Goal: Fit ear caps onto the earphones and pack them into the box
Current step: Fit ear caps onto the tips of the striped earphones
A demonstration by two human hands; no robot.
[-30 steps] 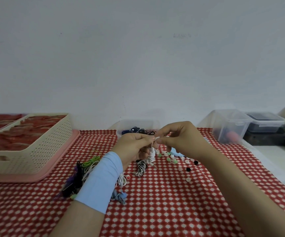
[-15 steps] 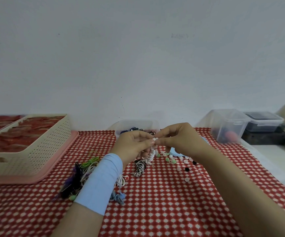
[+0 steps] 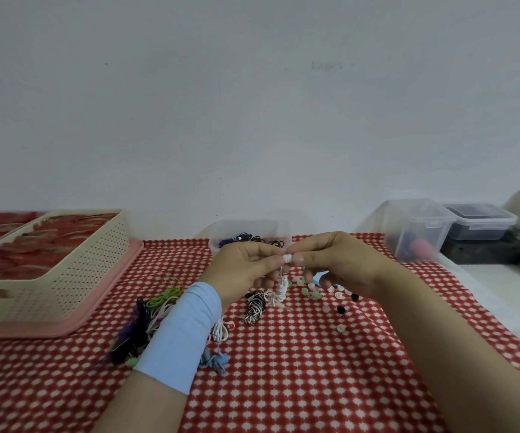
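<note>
At frame centre, the right hand's (image 3: 341, 264) thumb and forefinger pinched a white ear cap (image 3: 288, 258) against the white earphone (image 3: 281, 287), which the left hand (image 3: 246, 270) gripped. Its coiled cord dangled below. The box (image 3: 279, 228) stood just behind. Faint wall marks (image 3: 327, 65) were unreadable.

The ear cap (image 3: 287, 258) my right hand (image 3: 339, 264) pinches is too small to tell whether it sits on the white earphone (image 3: 280, 287), whose bud the fingertips of my left hand (image 3: 246, 270) hide. My sleeve (image 3: 180, 332) covers part of the cable pile (image 3: 158, 304), the picture crops the basket (image 3: 65, 289) at the bench's left edge, and the contents of the tub (image 3: 414, 232) at its far right are a blur.
</note>
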